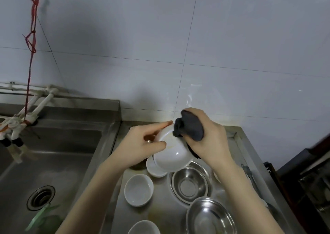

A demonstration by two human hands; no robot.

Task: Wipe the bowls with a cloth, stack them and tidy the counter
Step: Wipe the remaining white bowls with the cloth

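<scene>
- Currently the left hand (pixel 142 144) holds a white bowl (pixel 171 155) tilted above the steel counter (pixel 160 207); thumb curled over the near rim, index finger stretched along the far rim.
- Right hand (pixel 209 139) grips a dark grey cloth (pixel 189 128), fingers wrapped round the bunched fabric; the cloth presses against the upper right edge of the held bowl.
- Whether the cloth reaches inside the bowl or only touches its rim: cannot tell, hand covers that part.
- Directly below the held bowl, a white dish (pixel 155 169) sits on the counter, partly hidden.
- Small white bowl (pixel 139 190) stands upright on the counter, near the left edge, apart from the others.
- Second small white bowl (pixel 144 227) at the bottom edge of view, cut off.
- Steel bowl (pixel 190 183) upright, just right of the small white bowl and under the right forearm.
- Larger steel bowl (pixel 210 217) in front of it, rims close; contact not resolvable.
- Sink (pixel 53 153) lies left of the counter, drain (pixel 40 197) visible; white taps (pixel 16 126) hang over its back left corner.
- Red string (pixel 31 46) hangs down the tiled wall (pixel 178 37) to the taps.
</scene>
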